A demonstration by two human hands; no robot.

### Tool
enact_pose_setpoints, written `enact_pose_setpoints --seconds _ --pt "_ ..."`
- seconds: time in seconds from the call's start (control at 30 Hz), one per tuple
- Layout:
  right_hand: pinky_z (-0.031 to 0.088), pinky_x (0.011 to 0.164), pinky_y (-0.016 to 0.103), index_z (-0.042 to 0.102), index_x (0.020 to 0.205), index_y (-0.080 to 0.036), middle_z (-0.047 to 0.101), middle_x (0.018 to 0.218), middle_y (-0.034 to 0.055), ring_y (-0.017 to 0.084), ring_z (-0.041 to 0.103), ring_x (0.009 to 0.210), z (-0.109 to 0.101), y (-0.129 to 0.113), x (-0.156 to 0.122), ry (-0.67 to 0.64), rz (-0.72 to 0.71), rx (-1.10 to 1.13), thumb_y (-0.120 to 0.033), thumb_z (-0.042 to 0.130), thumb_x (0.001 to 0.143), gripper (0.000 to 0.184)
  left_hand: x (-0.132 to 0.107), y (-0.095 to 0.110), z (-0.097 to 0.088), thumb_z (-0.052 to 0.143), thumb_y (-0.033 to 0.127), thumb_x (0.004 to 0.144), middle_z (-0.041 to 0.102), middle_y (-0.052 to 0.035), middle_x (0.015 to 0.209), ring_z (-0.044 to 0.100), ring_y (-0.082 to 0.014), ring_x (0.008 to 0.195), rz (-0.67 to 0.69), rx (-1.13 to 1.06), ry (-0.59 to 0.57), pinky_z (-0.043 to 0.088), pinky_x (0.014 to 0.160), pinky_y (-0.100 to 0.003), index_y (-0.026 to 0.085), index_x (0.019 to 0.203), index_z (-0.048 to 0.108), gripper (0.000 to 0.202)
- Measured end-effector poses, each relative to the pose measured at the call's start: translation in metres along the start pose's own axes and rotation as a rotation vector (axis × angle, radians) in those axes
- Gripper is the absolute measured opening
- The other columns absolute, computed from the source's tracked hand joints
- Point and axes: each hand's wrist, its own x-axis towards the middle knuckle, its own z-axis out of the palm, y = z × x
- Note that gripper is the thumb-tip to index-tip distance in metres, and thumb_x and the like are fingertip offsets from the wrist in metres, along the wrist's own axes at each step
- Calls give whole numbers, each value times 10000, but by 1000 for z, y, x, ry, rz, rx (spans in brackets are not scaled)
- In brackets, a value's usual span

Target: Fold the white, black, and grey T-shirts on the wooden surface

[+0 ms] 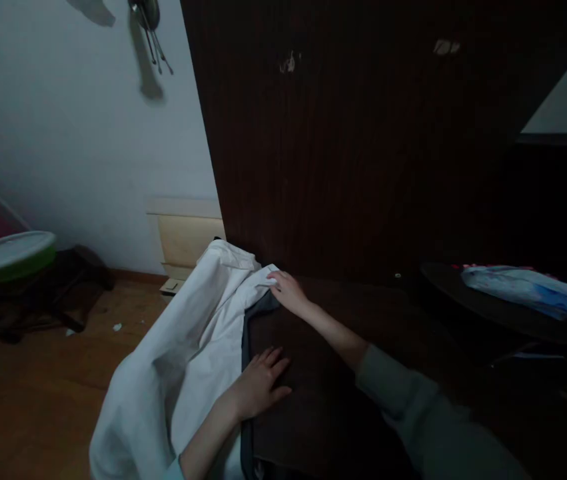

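Observation:
A large white cloth (218,333) with a dark grey border (246,353) drapes over the left side of a dark brown wooden surface (343,313) and hangs down toward the floor. My right hand (287,292) reaches to the far end of the cloth, its fingers closed on the corner there. Nearer to me, my left hand (259,385) lies flat across the dark border, fingers spread over the brown surface, holding nothing. Folds run lengthwise through the white fabric. Whether it is a garment or a cover, I cannot tell.
A tall dark wooden panel (343,147) rises directly behind the surface. On the right, a plastic-wrapped bundle (523,290) lies on a dark round top (443,293). A green-and-white round stool or basin (18,257) stands at left above the wooden floor (48,400).

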Motion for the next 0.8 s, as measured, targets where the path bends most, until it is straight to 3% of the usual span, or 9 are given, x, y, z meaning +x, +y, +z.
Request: enact_pose_setpoints --seconds 0.1,0.17,0.23,0.3,0.4,0.5,0.63,0.73,0.8 --pt "352 948 331 497 1156 -130 505 1199 106 205 436 1111 27 -39 50 17 -48 -133 -199 487 799 363 -19 -1 -1 472 395 837 285 -109 1432 262 -247 1316 15 -77 14 258 1079 -416 218 1341 368 545" --pt "332 958 372 443 1215 -92 442 1265 156 246 392 1151 42 -55 75 28 11 -221 -236 542 779 469 -30 -3 -4 469 363 842 301 -93 1428 292 -218 1305 19 -123 38 274 1079 -376 229 1335 376 520" --pt "326 948 396 443 1210 -65 413 1282 201 268 387 1157 51 -61 93 26 120 -253 -225 533 792 456 -40 -4 -8 464 340 845 320 -69 1422 322 -193 1289 10 -162 74 295 1074 -345 245 1324 388 495" --pt "340 919 389 515 1120 -57 476 1212 214 257 436 1117 52 -62 105 13 196 -232 -156 422 843 308 -51 -6 -14 451 334 851 335 -42 1415 345 -175 1275 -7 -182 132 312 1068 -329 264 1309 404 465" --pt "382 842 337 571 1013 -80 592 1026 173 214 528 986 40 -60 114 13 230 -189 -77 266 870 336 -69 -10 -32 417 346 866 353 -19 1404 372 -171 1256 -22 -159 243 328 1060 -333 288 1296 413 434" --pt "385 820 262 541 1064 -135 603 1038 102 160 536 964 19 -63 114 80 181 -73 -104 286 879 316 -87 -21 -66 370 408 875 390 -13 1379 394 -189 1241 -44 -79 409 332 1052 -360 301 1294 411 434" --pt "385 789 209 547 967 -147 609 959 32 117 533 893 -11 -79 113 195 20 352 -156 362 863 213 -99 -63 -136 367 509 849 444 -44 1331 419 -213 1212 -139 139 669 321 1039 -365 219 1275 420 518" --pt "393 758 191 546 864 -144 594 855 -1 101 521 835 -33 -96 113 208 -75 612 -174 410 832 143 -86 -104 -188 351 412 888 485 -99 1277 464 -209 1153 -340 250 745 363 979 -360 105 1271 389 492" --pt "396 757 185 544 807 -142 581 814 -13 94 513 826 -50 -107 110 191 -173 736 -197 445 812 113 -69 -125 -211 395 309 889 436 -153 1309 440 -233 1175 -449 322 788 352 974 -379 32 1315 289 518"
